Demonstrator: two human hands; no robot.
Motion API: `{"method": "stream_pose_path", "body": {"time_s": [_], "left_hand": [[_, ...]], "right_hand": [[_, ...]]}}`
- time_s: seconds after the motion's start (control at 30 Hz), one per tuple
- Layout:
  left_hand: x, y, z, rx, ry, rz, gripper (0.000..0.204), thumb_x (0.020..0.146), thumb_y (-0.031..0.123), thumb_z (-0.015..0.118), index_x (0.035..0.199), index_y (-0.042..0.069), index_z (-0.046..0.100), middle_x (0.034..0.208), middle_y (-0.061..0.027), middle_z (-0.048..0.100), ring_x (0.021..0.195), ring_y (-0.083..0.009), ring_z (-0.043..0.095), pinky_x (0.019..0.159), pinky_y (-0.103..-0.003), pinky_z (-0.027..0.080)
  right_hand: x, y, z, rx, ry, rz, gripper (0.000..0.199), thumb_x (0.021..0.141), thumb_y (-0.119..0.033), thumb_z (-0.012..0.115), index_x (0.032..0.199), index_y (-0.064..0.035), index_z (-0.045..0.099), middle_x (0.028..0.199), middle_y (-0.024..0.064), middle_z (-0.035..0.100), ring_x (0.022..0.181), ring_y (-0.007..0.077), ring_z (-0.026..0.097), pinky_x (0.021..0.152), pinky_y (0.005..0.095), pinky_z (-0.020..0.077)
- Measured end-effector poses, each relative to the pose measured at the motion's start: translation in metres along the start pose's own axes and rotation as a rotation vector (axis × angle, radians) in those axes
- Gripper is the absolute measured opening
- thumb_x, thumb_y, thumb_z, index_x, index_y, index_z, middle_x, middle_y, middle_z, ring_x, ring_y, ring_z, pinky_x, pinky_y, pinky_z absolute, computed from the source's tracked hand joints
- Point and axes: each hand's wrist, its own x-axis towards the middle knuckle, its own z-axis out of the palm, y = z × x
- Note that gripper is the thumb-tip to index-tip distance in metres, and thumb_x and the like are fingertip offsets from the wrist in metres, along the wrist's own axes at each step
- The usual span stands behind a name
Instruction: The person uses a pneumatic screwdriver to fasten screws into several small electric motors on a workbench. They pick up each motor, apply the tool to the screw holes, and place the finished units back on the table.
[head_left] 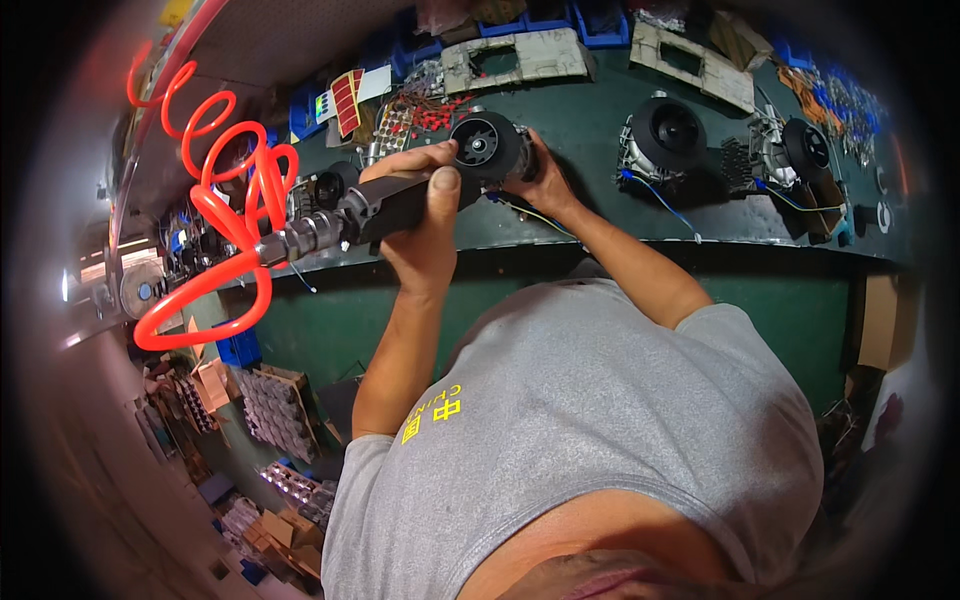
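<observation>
My left hand (pixel 422 225) is closed around a dark air tool (pixel 388 208), its thumb along the top. Metal fittings (pixel 300 238) join the tool's rear to a red coiled air hose (pixel 215 205). The tool's front end points at a small engine (pixel 482 142) with a black finned flywheel; whether the two touch is hidden behind my fingers. Gripping that engine's right side is my right hand (pixel 545 182), fingers wrapped behind it. A thin yellow wire (pixel 535 212) hangs from the engine toward the bench edge.
Similar engines stand on the green bench (pixel 600 222): one (pixel 665 132) right of my hands, another (pixel 790 150) farther right, one (pixel 335 185) at left. Behind lie worn pale fixtures (pixel 515 62), red-tipped parts (pixel 430 115) and blue bins (pixel 602 28). Cartons (pixel 285 530) sit lower left.
</observation>
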Motion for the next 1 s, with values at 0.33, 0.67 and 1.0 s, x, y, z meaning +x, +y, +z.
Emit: {"method": "stream_pose_path", "body": {"time_s": [0.33, 0.67, 1.0], "left_hand": [[-0.01, -0.032, 0.012, 0.095, -0.073, -0.026, 0.031, 0.094, -0.002, 0.069, 0.118, 0.002, 0.05, 0.108, -0.0154, 0.068, 0.107, -0.0283, 0.069, 0.105, -0.049, 0.053], [-0.016, -0.035, 0.015, 0.119, -0.042, -0.043, 0.028, 0.095, -0.002, 0.068, 0.117, 0.002, 0.051, 0.109, -0.0158, 0.068, 0.107, -0.0281, 0.069, 0.106, -0.049, 0.053], [0.001, -0.03, 0.02, 0.183, -0.189, -0.154, 0.027, 0.087, 0.001, 0.079, 0.11, 0.003, 0.064, 0.106, -0.0077, 0.071, 0.099, -0.0167, 0.069, 0.093, -0.033, 0.054]], "right_hand": [[0.001, 0.006, -0.002, 0.082, -0.003, -0.067, 0.102, 0.072, -0.016, 0.093, 0.152, -0.0001, 0.033, 0.134, 0.0113, 0.061, 0.124, 0.02, 0.058, 0.109, 0.0381, 0.0467], [0.004, 0.032, 0.0, 0.038, 0.028, -0.101, 0.107, 0.07, -0.018, 0.095, 0.153, 0.0006, 0.031, 0.135, 0.0132, 0.06, 0.124, 0.0225, 0.058, 0.109, 0.0394, 0.0467], [0.006, 0.042, 0.0, 0.172, -0.021, 0.024, 0.118, 0.069, -0.015, 0.095, 0.16, -0.0013, 0.021, 0.144, 0.0144, 0.051, 0.131, 0.0238, 0.053, 0.111, 0.0398, 0.0457]]}}
